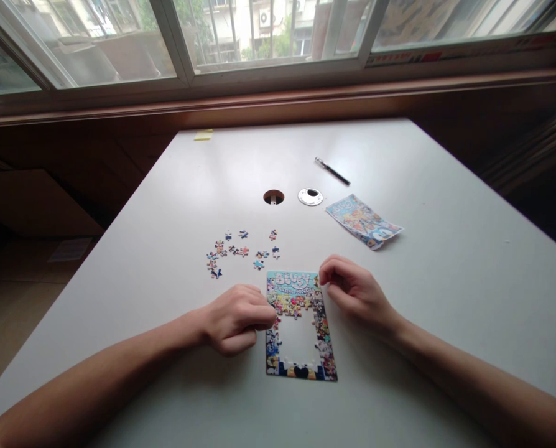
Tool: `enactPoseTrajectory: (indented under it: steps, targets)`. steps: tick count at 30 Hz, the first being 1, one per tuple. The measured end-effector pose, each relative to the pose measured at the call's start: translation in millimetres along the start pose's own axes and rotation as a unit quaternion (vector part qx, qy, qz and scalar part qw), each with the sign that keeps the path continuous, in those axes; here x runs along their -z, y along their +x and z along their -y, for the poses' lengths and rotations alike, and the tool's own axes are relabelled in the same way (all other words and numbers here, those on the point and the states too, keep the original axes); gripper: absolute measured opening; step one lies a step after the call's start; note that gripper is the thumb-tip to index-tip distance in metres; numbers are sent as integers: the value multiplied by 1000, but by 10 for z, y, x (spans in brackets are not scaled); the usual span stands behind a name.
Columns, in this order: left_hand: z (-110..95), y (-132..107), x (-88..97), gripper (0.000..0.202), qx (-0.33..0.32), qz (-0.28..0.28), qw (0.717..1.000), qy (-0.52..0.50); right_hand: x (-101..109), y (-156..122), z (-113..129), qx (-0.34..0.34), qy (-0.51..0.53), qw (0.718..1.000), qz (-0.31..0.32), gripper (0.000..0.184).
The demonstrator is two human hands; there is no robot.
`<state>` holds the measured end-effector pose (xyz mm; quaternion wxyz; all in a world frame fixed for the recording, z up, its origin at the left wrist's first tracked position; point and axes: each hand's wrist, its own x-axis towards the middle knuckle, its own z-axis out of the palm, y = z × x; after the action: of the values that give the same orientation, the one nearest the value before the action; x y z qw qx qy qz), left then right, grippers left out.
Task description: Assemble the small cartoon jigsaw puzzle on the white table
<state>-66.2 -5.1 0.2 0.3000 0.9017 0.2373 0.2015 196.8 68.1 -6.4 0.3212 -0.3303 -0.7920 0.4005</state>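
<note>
A partly assembled jigsaw puzzle [296, 283] lies flat before me, with its frame and upper rows filled and a bare gap in the middle and lower part. My left hand [240, 317] is closed, its curled fingertips over the puzzle's left edge; anything in them is hidden. At the upper right corner, my right hand [352, 289] has its fingers curled, with the fingertips touching or very near the puzzle's edge. Whether a piece is between those fingers I cannot make out. Several loose puzzle pieces [219, 247] are scattered beyond my left hand.
A creased picture sheet [364, 221] with similar artwork lies to the right on the white table [166, 298]. Farther back are a pen [333, 171], a round silver cover [310, 196] and a cable hole [273, 197]. Yellow tape [203, 135] marks the far left edge, below the windows.
</note>
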Motion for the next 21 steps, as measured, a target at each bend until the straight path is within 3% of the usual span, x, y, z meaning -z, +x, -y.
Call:
enactPoseTrajectory:
  steps: [21]
  targets:
    - [10,-9,-10,23,-11,-8,1000,-11,1,-2,-13,2,-6,1000,4,24]
